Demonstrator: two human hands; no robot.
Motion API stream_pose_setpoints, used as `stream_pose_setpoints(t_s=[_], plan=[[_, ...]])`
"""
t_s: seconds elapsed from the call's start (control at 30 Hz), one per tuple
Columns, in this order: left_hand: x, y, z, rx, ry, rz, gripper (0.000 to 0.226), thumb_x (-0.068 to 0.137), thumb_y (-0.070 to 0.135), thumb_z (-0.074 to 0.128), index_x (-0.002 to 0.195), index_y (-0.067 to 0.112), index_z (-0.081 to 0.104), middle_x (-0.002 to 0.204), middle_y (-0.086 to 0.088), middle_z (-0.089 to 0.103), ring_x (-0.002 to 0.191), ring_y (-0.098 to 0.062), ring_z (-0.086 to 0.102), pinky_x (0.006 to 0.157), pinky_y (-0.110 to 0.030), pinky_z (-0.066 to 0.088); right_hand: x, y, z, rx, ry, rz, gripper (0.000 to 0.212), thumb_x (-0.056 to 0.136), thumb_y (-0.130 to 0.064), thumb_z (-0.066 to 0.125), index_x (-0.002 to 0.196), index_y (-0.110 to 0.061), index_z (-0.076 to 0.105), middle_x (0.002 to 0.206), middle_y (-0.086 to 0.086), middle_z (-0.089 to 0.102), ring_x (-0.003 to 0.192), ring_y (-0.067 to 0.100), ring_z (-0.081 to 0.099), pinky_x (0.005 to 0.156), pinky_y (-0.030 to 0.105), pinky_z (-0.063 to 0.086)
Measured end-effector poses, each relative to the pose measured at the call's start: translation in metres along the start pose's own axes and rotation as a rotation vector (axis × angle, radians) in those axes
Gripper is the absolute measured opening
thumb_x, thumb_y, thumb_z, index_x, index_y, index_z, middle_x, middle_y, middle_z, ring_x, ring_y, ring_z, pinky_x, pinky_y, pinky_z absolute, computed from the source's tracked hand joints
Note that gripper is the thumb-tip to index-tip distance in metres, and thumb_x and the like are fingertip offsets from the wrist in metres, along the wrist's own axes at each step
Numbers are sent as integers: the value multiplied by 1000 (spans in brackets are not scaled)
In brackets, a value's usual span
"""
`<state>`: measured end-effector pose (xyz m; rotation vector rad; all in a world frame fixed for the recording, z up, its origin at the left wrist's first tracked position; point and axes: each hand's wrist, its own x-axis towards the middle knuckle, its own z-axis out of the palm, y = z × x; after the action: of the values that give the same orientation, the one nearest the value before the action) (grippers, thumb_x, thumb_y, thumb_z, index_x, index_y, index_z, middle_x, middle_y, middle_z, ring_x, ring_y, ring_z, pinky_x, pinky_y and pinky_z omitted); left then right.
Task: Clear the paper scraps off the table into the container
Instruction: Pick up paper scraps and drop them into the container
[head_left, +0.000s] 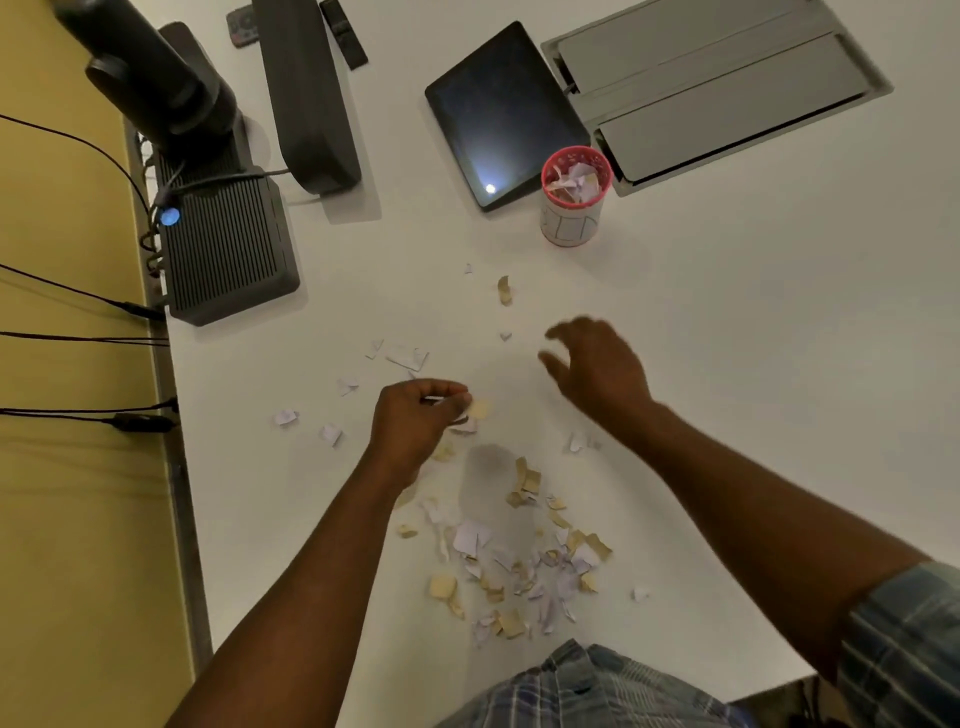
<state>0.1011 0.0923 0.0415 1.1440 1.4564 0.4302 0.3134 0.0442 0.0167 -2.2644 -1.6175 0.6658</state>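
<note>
Torn white and tan paper scraps lie in a heap near the table's front edge, and looser pieces are scattered toward the middle. A small white container with a pink rim stands farther back, holding several scraps. My left hand hovers over the middle of the table with its fingers pinched on a few paper scraps, one tan piece showing at the fingertips. My right hand hangs above the table with fingers spread and nothing in it, well short of the container.
A dark tablet lies just left of the container. A grey cable hatch is set into the table at the back right. Black devices with cables stand along the left edge of the white table.
</note>
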Motion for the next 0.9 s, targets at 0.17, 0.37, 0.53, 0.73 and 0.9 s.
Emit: stream_pose_setpoints(t_s=[0.17,0.37,0.53,0.73,0.9], plan=[[5,43,15,-83,-7,90,10,79,1,72,80,11,72,79,-6,72,70,-12,70,74,-28,59,-60,-3,39,-170,-249,94,70,85,-66,48,135,-17,38,133,9,43,117,28,42,83,41,49],[38,106,36,-101,38,212,7,81,3,71,85,9,71,83,-5,71,74,-12,70,76,-24,58,-90,-17,59,-228,-315,-19,70,87,-62,47,140,-20,31,136,11,35,117,30,38,85,40,44],[74,154,67,39,135,360,8,79,7,72,76,15,72,77,2,69,61,-2,67,67,-16,56,-105,-16,70,-187,-317,-192,37,88,-29,60,120,-14,48,118,12,47,97,28,50,63,33,42],[126,181,111,415,230,600,4,82,13,70,84,11,73,82,1,69,69,-6,63,86,-27,56,-117,-12,73,-193,-333,-297,22,69,1,70,85,-8,59,87,10,55,67,22,52,40,25,25],[151,185,138,681,157,695,15,88,22,66,96,10,70,94,-4,68,82,-10,63,67,-10,44,-117,-5,71,-203,-356,-316,25,58,1,76,71,-10,58,72,5,53,57,18,51,37,22,20]])
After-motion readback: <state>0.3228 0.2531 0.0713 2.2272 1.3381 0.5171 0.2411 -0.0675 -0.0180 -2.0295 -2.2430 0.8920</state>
